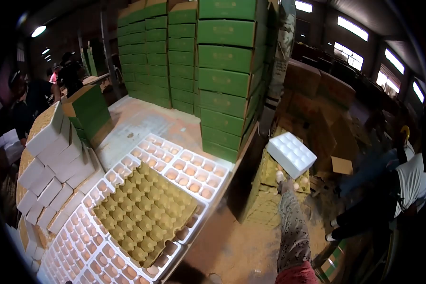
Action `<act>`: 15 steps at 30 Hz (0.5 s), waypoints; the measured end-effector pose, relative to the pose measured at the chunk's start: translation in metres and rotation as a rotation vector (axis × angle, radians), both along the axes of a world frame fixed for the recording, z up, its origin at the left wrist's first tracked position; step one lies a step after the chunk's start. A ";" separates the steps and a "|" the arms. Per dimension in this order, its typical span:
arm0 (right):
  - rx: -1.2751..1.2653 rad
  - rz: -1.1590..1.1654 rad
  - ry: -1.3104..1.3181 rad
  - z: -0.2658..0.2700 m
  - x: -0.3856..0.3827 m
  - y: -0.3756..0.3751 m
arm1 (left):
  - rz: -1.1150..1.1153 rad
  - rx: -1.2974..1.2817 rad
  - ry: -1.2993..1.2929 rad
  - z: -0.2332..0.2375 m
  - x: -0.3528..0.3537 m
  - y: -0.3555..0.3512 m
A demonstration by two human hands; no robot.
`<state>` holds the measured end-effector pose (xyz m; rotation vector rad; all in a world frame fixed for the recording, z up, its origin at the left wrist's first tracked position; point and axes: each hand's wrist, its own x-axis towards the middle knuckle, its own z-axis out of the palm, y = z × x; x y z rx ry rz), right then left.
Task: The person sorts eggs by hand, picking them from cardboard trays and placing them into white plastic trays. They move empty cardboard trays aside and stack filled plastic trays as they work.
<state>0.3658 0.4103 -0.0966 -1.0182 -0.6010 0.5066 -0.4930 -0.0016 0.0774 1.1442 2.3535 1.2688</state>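
My right hand (286, 186), at the end of a patterned sleeve, reaches over a tall stack of pulp egg trays (258, 201). Its fingers close around a pale egg (279, 176) on the top tray. Close by lies another egg (296, 186). A white foam egg tray (291, 154) rests tilted on the same stack, just beyond the hand. On the table, a pulp egg tray (144, 213) with no eggs showing lies over white foam trays (83, 222) filled with eggs. My left hand is out of view.
Green cartons (225, 85) stand in tall stacks behind the table (144, 116). White foam boxes (52, 184) are piled at the left, beside a green carton (87, 111). Another person (388, 189) stands at the right; other people (38, 92) are at the far left.
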 end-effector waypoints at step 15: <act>-0.058 0.910 -1.118 0.231 -0.455 -0.178 | 0.581 -0.033 0.280 -0.020 -0.072 -0.203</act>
